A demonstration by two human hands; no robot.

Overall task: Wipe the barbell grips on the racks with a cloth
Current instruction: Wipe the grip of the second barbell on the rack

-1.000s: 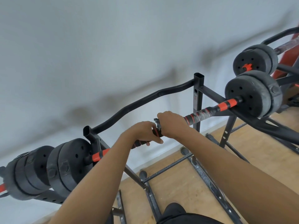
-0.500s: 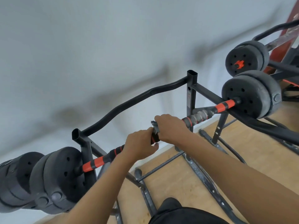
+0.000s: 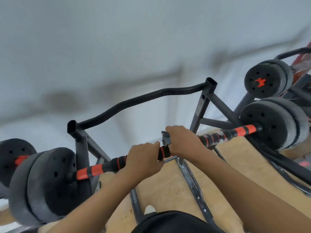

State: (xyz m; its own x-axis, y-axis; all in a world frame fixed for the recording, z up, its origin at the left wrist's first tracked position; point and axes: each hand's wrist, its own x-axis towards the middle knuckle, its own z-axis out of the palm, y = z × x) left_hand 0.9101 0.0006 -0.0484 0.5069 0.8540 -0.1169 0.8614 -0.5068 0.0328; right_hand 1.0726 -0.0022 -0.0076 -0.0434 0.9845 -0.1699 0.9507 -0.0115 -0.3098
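Observation:
A barbell with a black and orange grip (image 3: 213,137) lies across a dark metal rack (image 3: 200,106), heavy black plates (image 3: 276,121) on both ends. My left hand (image 3: 143,158) grips the bar's foam grip left of centre. Just right of it, my right hand (image 3: 183,142) holds a grey cloth (image 3: 165,140) wrapped round the bar; only a crumpled corner of the cloth shows above my fingers. The two hands are almost touching.
A second rack with another plated barbell (image 3: 264,79) stands at the far right. More plates (image 3: 43,182) hang at the left. A white wall is behind the rack, a wooden floor (image 3: 168,187) and rack feet below. My dark-clothed knee (image 3: 170,221) is at the bottom.
Both hands stay on the bar close together. The view has shifted, so the rack and plates sit further right and more of the left grip shows.

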